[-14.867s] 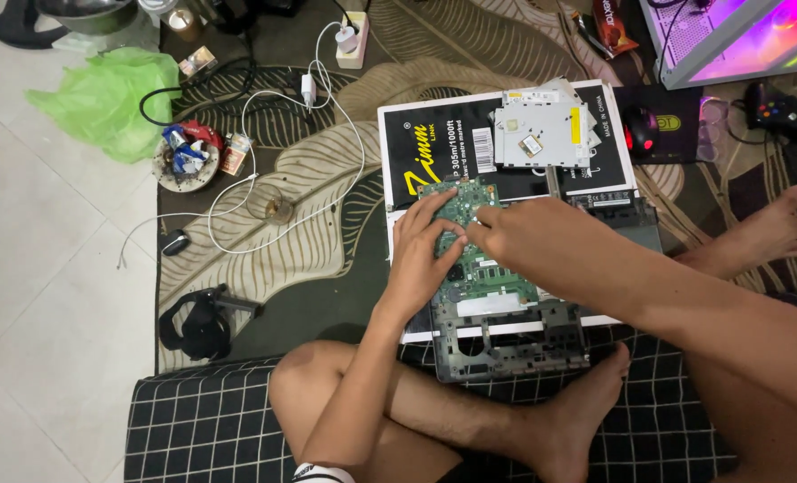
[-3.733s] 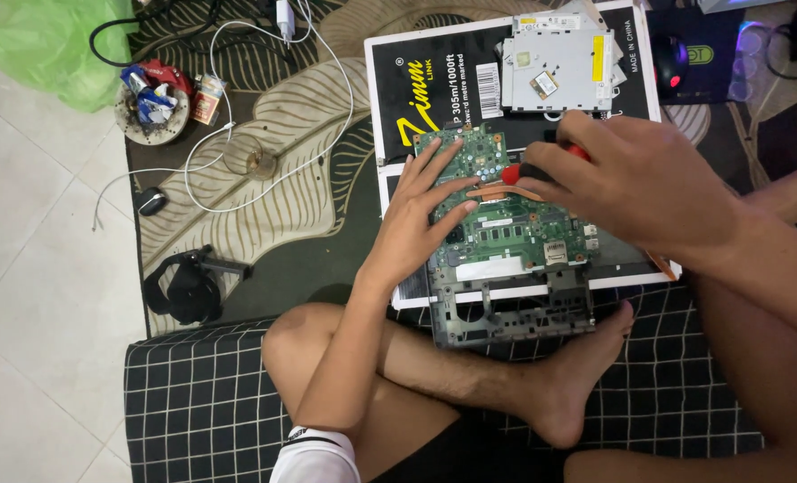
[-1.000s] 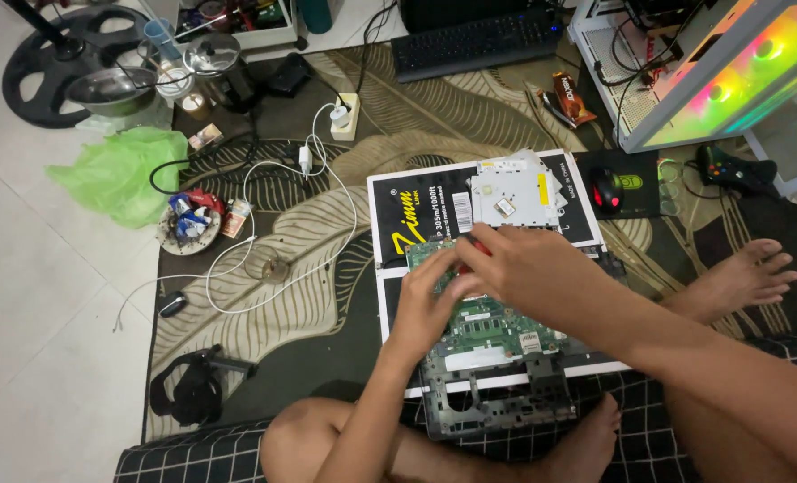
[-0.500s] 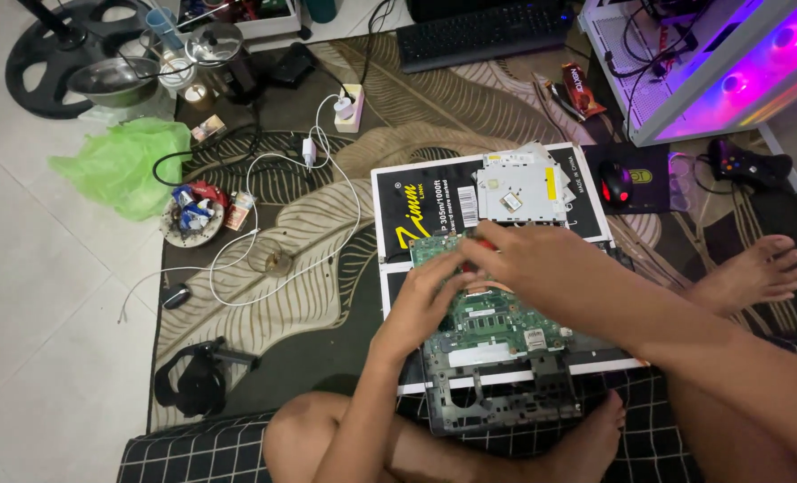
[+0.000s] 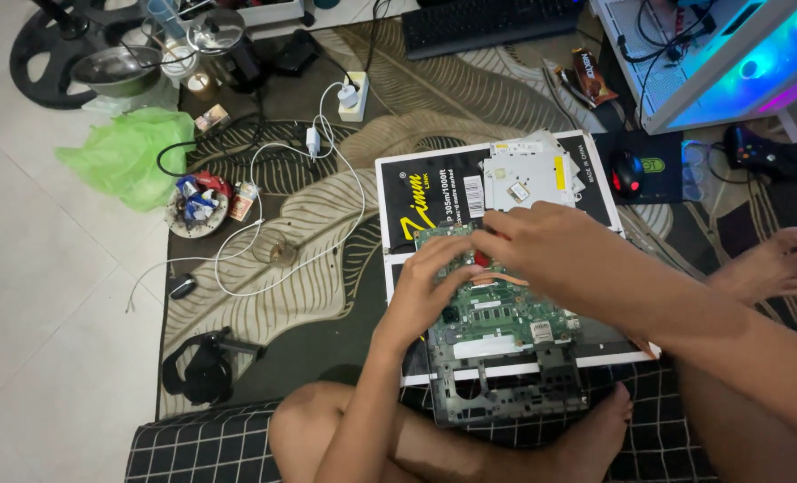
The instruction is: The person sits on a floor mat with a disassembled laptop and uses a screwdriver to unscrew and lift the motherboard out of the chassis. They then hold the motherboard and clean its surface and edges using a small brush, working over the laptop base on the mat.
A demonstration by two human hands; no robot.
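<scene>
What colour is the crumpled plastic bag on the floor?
The plastic bag is bright green, seen in the head view.

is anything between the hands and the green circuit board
Nothing visible. The left hand lies flat on the green circuit board, and the right hand rests on its upper edge, with no cable or tool between.

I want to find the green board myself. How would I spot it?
Find the black box lying flat on the leaf-patterned rug. The green board lies on its near end, under the left hand and the right hand. Unlike the silver drive further up, it is green and studded with small parts.
</scene>
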